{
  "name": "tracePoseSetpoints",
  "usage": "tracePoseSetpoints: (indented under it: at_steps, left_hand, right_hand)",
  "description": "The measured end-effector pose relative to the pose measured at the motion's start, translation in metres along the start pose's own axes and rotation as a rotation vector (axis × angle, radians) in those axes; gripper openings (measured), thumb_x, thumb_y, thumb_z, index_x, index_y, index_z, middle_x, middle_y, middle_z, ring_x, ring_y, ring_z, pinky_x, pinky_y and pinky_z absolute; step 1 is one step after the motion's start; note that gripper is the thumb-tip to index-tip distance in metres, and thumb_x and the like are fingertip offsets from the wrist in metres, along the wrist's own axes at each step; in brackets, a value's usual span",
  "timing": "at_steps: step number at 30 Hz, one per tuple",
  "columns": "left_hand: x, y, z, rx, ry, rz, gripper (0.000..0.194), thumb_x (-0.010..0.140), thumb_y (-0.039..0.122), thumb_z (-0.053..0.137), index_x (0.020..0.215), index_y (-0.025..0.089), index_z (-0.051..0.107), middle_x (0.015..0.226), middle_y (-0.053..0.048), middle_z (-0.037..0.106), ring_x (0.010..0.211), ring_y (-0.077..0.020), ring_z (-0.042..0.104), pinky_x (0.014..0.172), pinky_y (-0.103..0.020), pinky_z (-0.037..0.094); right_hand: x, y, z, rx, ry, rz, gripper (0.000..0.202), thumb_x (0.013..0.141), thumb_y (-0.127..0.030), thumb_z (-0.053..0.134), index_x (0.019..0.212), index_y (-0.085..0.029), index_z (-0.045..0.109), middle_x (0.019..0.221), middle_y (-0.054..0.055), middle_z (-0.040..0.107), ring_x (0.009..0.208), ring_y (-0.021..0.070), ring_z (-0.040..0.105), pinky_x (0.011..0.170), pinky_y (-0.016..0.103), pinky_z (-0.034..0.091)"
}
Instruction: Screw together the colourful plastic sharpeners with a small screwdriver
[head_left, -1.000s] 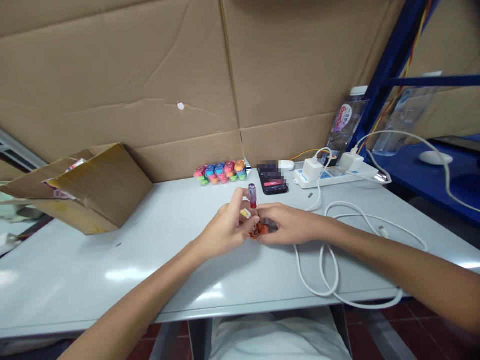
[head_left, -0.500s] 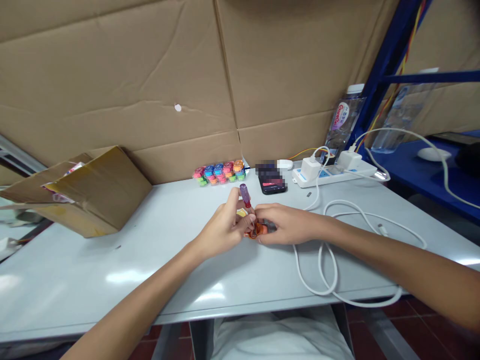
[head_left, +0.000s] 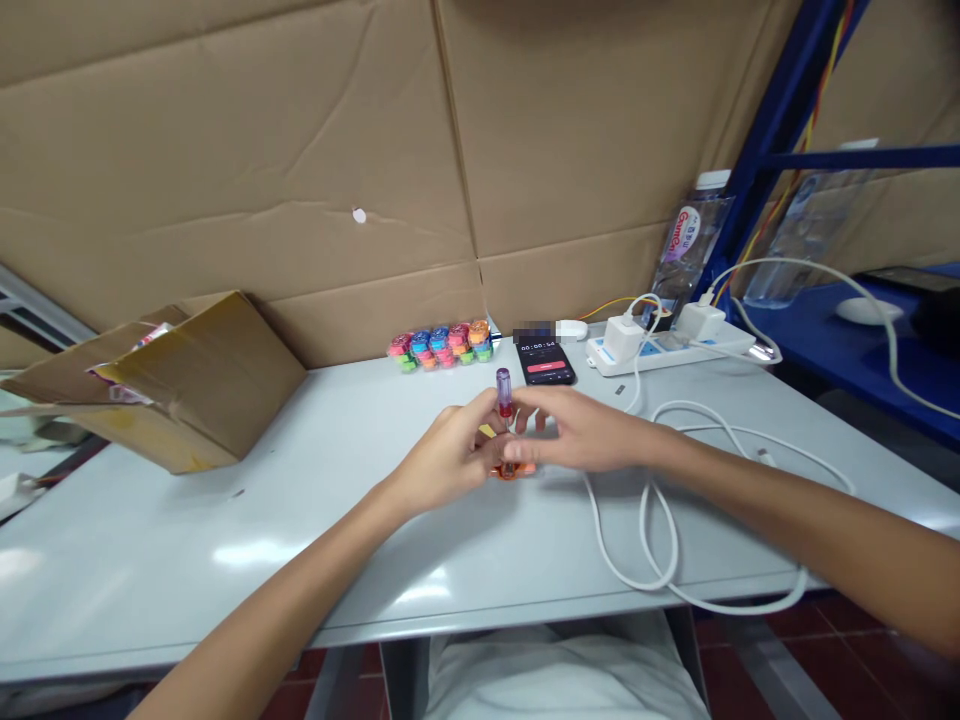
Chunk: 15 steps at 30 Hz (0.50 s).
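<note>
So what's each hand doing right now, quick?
Left hand: closed, holding the screwdriver.
Right hand: partly open, loosely curled beside the screwdriver; whether it touches can't be told.

00:00:54 on the black phone, "Ganten" on the label of the clear bottle

The screwdriver has a glossy, translucent plastic handle and a metal shank. Under the screwdriver, the orange piece looks like shiny plastic and the counter is smooth, glossy; left of the screwdriver, the box is matt cardboard.
</note>
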<state>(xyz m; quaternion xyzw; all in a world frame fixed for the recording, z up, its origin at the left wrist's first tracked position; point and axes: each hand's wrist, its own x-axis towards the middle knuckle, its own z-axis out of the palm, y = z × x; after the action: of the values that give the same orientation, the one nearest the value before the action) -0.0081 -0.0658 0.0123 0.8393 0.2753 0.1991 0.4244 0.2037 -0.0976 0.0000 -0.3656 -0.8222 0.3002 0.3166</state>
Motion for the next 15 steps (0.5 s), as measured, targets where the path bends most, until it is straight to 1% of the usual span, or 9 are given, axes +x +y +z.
tracePoseSetpoints:
  at_steps: [3, 5, 6, 8, 11, 13, 15]
  left_hand:
    - [-0.001, 0.0, 0.002, 0.031, 0.008, 0.004, 0.012, 0.095, 0.027, 0.053, 0.107, 0.022, 0.052, 0.082, -0.001, 0.07, 0.071, -0.0169, 0.073, 0.063, -0.027, 0.056]
    - [-0.001, 0.0, 0.003, 0.059, -0.001, 0.002, 0.01, 0.095, 0.025, 0.052, 0.105, 0.022, 0.051, 0.081, 0.0, 0.071, 0.07, -0.0165, 0.073, 0.063, -0.026, 0.055]
    - [-0.001, 0.001, 0.004, 0.061, -0.005, 0.005, 0.01, 0.095, 0.025, 0.052, 0.104, 0.022, 0.05, 0.082, 0.0, 0.072, 0.071, -0.0167, 0.074, 0.063, -0.026, 0.055]
    - [-0.002, 0.002, 0.007, 0.043, -0.02, 0.023, 0.008, 0.096, 0.025, 0.051, 0.103, 0.022, 0.049, 0.084, -0.001, 0.074, 0.073, -0.0167, 0.074, 0.064, -0.026, 0.055]
    - [-0.003, 0.002, 0.011, 0.02, -0.043, 0.076, 0.004, 0.097, 0.024, 0.05, 0.097, 0.023, 0.047, 0.084, 0.0, 0.075, 0.072, -0.0148, 0.072, 0.065, -0.025, 0.054]
    - [-0.004, 0.002, 0.013, 0.027, -0.042, 0.098, 0.007, 0.098, 0.024, 0.051, 0.094, 0.023, 0.045, 0.083, 0.0, 0.075, 0.069, -0.0137, 0.07, 0.065, -0.025, 0.053]
    - [-0.004, 0.002, 0.014, 0.031, -0.039, 0.105, 0.01, 0.098, 0.024, 0.052, 0.092, 0.023, 0.044, 0.081, 0.001, 0.075, 0.069, -0.0134, 0.07, 0.064, -0.025, 0.052]
  right_hand:
    - [0.002, -0.004, -0.003, 0.126, 0.272, -0.015, 0.032, 0.096, -0.044, 0.063, 0.116, -0.02, 0.063, 0.097, 0.004, 0.07, 0.087, 0.0166, 0.065, 0.077, 0.031, 0.051]
    - [0.003, -0.006, -0.002, 0.139, 0.409, -0.045, 0.026, 0.094, -0.042, 0.065, 0.108, -0.019, 0.066, 0.087, 0.002, 0.069, 0.079, 0.0152, 0.064, 0.073, 0.031, 0.052]
    - [0.003, -0.007, -0.001, 0.114, 0.458, -0.067, 0.022, 0.093, -0.04, 0.067, 0.101, -0.019, 0.067, 0.083, 0.001, 0.068, 0.075, 0.0144, 0.062, 0.071, 0.03, 0.051]
    - [0.001, -0.01, 0.002, 0.033, 0.518, -0.123, 0.015, 0.092, -0.035, 0.069, 0.091, -0.02, 0.067, 0.078, 0.0, 0.068, 0.07, 0.0133, 0.06, 0.067, 0.03, 0.051]
    - [-0.001, -0.016, 0.007, -0.111, 0.567, -0.209, 0.01, 0.089, -0.03, 0.072, 0.089, -0.022, 0.065, 0.076, -0.001, 0.068, 0.068, 0.0134, 0.061, 0.066, 0.03, 0.052]
    - [-0.002, -0.019, 0.009, -0.168, 0.59, -0.237, 0.01, 0.088, -0.027, 0.072, 0.092, -0.023, 0.064, 0.077, -0.001, 0.068, 0.068, 0.0135, 0.062, 0.066, 0.03, 0.053]
    - [-0.002, -0.021, 0.01, -0.152, 0.591, -0.238, 0.017, 0.087, -0.023, 0.071, 0.102, -0.023, 0.062, 0.077, -0.002, 0.067, 0.069, 0.0134, 0.063, 0.068, 0.03, 0.054]
